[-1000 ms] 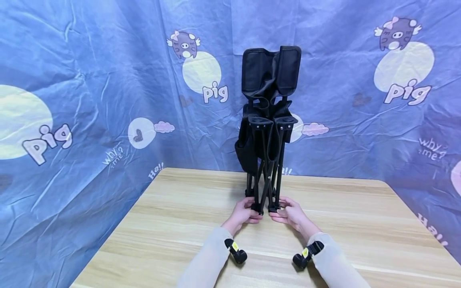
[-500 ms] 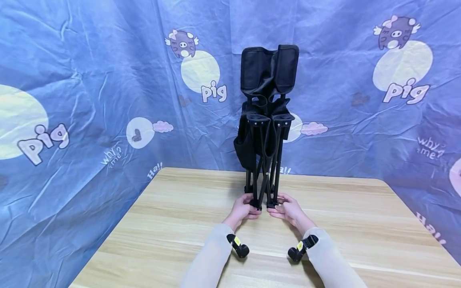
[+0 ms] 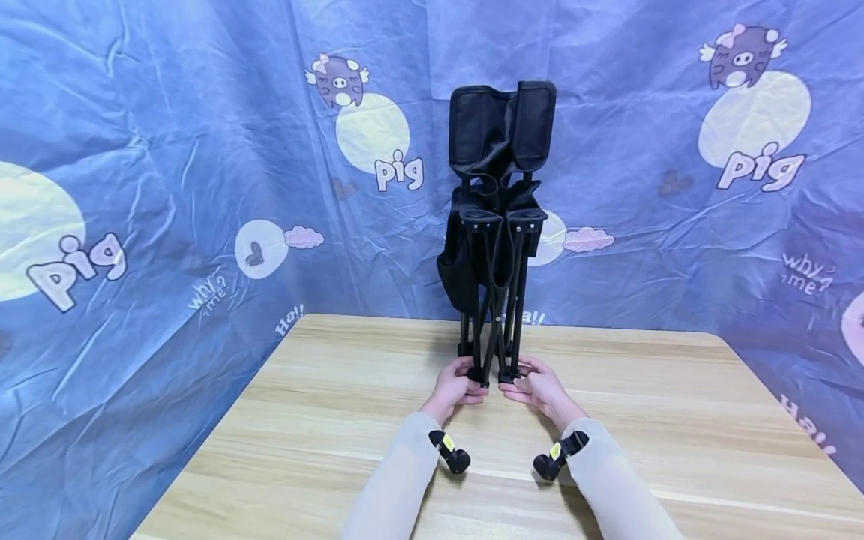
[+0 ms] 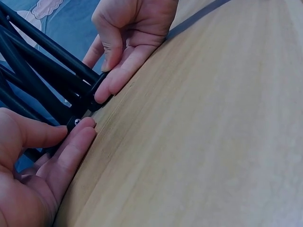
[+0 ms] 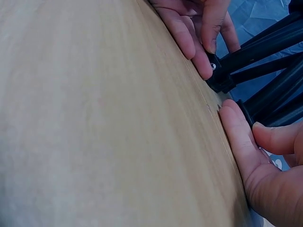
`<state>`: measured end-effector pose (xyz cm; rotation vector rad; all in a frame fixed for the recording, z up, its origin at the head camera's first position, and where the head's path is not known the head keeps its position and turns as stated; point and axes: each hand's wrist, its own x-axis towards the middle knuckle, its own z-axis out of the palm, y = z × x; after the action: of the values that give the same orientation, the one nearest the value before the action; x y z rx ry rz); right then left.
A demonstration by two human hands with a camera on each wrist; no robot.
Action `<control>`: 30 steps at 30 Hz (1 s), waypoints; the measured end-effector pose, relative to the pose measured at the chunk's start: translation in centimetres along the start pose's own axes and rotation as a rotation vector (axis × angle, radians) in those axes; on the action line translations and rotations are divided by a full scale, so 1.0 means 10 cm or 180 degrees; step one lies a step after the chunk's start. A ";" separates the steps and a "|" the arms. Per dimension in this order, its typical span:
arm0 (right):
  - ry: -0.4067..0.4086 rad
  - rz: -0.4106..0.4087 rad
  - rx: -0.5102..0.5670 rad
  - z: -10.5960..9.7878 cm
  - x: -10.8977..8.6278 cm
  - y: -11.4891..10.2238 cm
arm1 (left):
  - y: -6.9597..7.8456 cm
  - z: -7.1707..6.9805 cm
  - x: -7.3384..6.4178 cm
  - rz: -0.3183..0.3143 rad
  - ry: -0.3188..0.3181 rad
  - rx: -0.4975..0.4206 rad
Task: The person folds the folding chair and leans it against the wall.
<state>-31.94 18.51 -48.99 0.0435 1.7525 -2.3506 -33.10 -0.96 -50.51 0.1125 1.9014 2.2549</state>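
A black folding camp chair stands upright and collapsed, its fabric bunched at the top and its crossed legs drawn close together. My left hand pinches the near left foot between thumb and fingers. My right hand does the same at the near right foot, thumb on top and fingers low along the tabletop. In the left wrist view a leg tube slants down to the feet, and a narrow gap separates the two hands' fingertips. The far feet are partly hidden behind the hands.
The wooden table spans the lower part of the head view, with its back edge just behind the chair. A blue cloth printed with pigs and clouds hangs behind and at both sides. Small black wrist cameras sit on the sleeves.
The chair and both hands have slid a little away, toward the table's back edge. The grip on the two near feet looks the same, and the head view has shifted slightly.
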 end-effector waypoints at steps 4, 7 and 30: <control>0.0033 -0.0009 0.0007 0.01 0.03 0.00 | 0.02 0.00 0.02 -0.0011 0.0047 0.0004; 0.0039 -0.0029 0.0032 0.02 0.04 0.00 | 0.03 0.01 0.03 -0.0027 0.0083 0.0017; 0.0331 -0.0108 0.0122 0.08 0.17 0.04 | 0.10 0.11 0.04 0.0055 0.0442 0.0125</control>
<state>-33.45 17.45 -49.36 0.1456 1.7676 -2.4474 -33.41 -0.01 -49.38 -0.0227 2.0211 2.2922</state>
